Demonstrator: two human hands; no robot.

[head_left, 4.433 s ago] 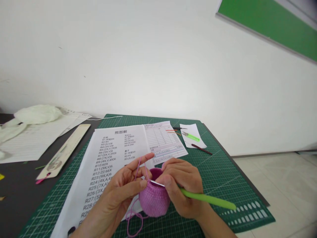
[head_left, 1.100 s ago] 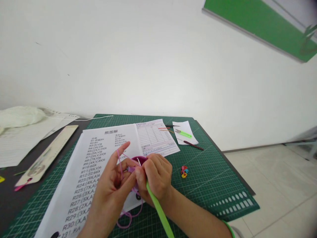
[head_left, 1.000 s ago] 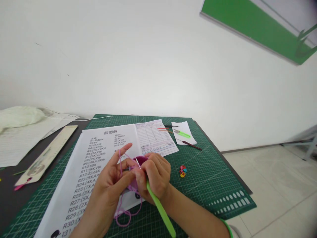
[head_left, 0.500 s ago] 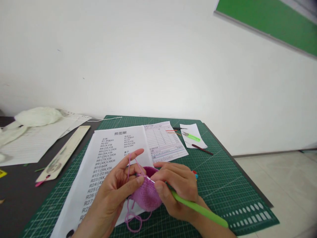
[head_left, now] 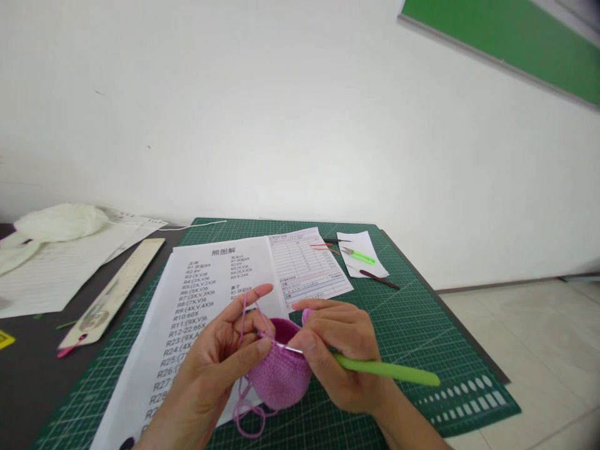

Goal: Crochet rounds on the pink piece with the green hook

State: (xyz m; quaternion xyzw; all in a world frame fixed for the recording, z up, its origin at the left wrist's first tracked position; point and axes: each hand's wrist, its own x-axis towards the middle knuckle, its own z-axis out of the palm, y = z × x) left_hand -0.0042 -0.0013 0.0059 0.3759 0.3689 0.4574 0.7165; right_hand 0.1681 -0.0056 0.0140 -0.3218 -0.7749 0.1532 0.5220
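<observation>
A pink-purple crocheted piece (head_left: 282, 378), cup-shaped and hollow at the top, hangs between my hands. My left hand (head_left: 229, 353) pinches its rim between thumb and fingers, and the purple yarn (head_left: 244, 312) runs up over the raised index finger. Loose yarn loops dangle below that hand. My right hand (head_left: 342, 350) is closed on a crochet hook (head_left: 387, 369) with a thick green handle. The hook's silver shaft meets the rim beside my left thumb; its tip is hidden in the stitches.
Under my hands a printed pattern sheet (head_left: 187, 300) lies on a green cutting mat (head_left: 412, 337). Beyond are a form (head_left: 304, 259), green thread snips (head_left: 360, 256) on white paper, and a dark slim stick (head_left: 379, 279). At left lie a ruler (head_left: 117, 287) and white yarn (head_left: 63, 222).
The hook handle has swung up to a flatter angle as my right hand turned. The crocheted piece has tilted slightly, showing more of its side. My left hand keeps its pinch.
</observation>
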